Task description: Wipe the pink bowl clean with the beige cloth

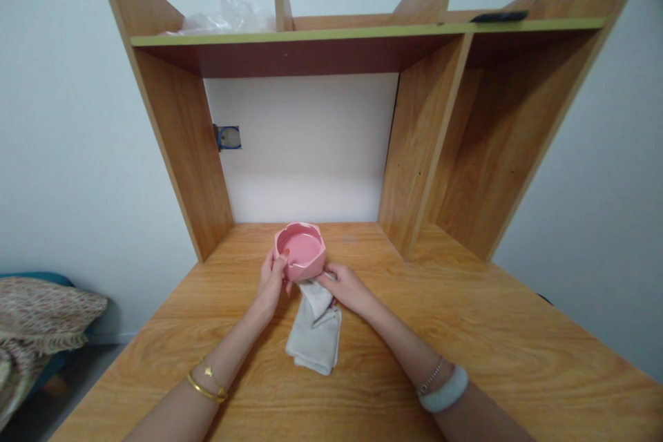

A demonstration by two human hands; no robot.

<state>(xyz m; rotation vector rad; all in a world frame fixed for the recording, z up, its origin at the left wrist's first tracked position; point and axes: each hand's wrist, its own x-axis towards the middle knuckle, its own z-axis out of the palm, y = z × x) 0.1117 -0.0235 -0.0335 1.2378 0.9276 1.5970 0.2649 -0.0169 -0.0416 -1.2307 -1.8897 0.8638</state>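
A pink ashtray (305,269) with a notched, faceted rim is held tilted above the wooden desk, its hollow facing me. My left hand (271,280) grips its left side, thumb over the rim. Under its lower right edge, my right hand (346,286) is closed on a light grey cloth (317,338) and presses it to the ashtray's outside. The rest of the cloth hangs down toward me in folds. Some of my right fingers are hidden behind the cloth.
The wooden desk (466,345) has a shelf unit (331,31) at the back with upright panels. Clear plastic bags (228,17) and a dark flat object (500,16) lie on the shelf. An uncovered wall box (228,137) shows at back left. Patterned fabric (46,307) lies off the desk, left.
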